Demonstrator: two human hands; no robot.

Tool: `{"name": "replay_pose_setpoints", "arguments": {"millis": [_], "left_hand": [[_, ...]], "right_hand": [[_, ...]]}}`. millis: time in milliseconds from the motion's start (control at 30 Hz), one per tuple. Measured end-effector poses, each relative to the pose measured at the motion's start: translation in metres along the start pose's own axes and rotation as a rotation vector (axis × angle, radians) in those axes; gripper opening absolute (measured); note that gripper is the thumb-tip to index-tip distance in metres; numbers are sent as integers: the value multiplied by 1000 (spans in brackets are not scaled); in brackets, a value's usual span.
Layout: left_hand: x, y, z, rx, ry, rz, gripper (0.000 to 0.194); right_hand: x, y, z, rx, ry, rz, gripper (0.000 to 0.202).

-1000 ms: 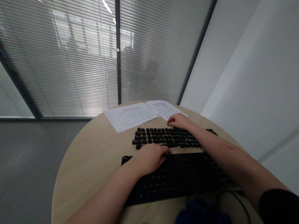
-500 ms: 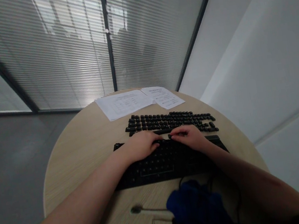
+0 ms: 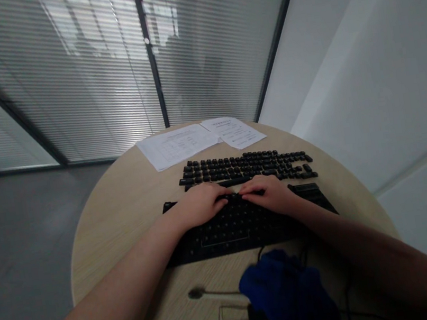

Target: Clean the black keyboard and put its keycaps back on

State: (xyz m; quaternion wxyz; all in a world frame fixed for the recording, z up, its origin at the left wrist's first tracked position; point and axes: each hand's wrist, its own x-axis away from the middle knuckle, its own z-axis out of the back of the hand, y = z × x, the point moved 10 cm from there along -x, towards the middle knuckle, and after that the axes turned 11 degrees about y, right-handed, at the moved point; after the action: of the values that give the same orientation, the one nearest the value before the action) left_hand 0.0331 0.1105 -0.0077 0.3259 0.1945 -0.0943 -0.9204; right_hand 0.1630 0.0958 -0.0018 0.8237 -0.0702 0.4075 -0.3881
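A black keyboard (image 3: 224, 233) without its keycaps lies across the wooden round table, its key posts showing in rows. My left hand (image 3: 200, 205) rests over its far edge, fingers bent and closed at the top row; what the fingertips hold, if anything, is too small to make out. My right hand (image 3: 269, 194) faces it from the other side, thumb and forefinger pinched at a small dark keycap (image 3: 235, 196) between the two hands. Just beyond the hands, loose black keycaps (image 3: 231, 169) lie in rows, with the long space bar (image 3: 235, 182) nearest.
Printed sheets of paper (image 3: 179, 145) lie at the table's far side. Near me are a blue cloth (image 3: 289, 293), a toothbrush (image 3: 217, 292), a black binder clip (image 3: 256, 315) and a dark cable (image 3: 346, 295). A glass partition with blinds (image 3: 103, 69) stands behind the table.
My right hand has moved slightly left with the keycap, down at the keyboard's top row near my left fingertips. The view has shifted a little; the left hand stays about where it was.
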Motion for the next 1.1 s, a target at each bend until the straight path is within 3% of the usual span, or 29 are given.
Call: {"name": "replay_pose_setpoints", "arguments": {"millis": [167,333,533,733,833,967,1100], "left_hand": [[0,1,1,10,4,1,35],[1,12,7,42,53,-46,39],[3,25,5,64,58,-121,43],[3,23,-1,35,44,-134,42],[1,22,-1,25,58,-120,39],[-2,20,-2,2,74,-112,40],[-4,19,0,4,90,-93,40]], "right_hand": [[-2,-11,1,22,11,89,11],[-2,-1,-1,23,-2,-9,8],[3,23,-1,-94,42,-240,47],[1,11,3,-64,52,-136,52],[-5,11,24,12,119,-104,43],[-25,42,61,188,239,-211,18],[-60,93,59,425,70,-328,18]]}}
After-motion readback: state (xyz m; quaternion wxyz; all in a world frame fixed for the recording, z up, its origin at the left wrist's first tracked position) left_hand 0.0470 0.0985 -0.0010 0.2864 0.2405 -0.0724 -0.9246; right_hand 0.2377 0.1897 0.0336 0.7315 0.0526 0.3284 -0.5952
